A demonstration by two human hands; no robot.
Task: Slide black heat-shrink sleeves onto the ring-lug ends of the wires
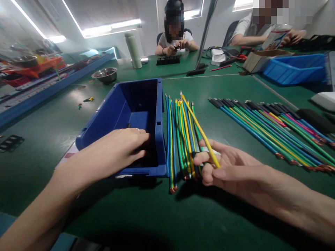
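Observation:
A dark blue bin (159,139) stands on the green table, its open top facing me. My left hand (123,143) reaches into it over the near side; its fingertips are hidden in the dark inside, so what they hold cannot be made out. Between thumb and fingers, my right hand (222,167) holds a yellow wire (201,132), tilted up to the left with a metal tip at its far end. Under and beside that wire lies a row of blue, green and yellow wires (180,139), along the bin's right side.
Black-sleeved wires (261,129) lie in a row at the right. Farther back are a metal bowl (105,74), a green bottle (133,50), a black stand base (196,71), a cardboard box (255,61) and a light blue bin (295,69). Two people sit across the table.

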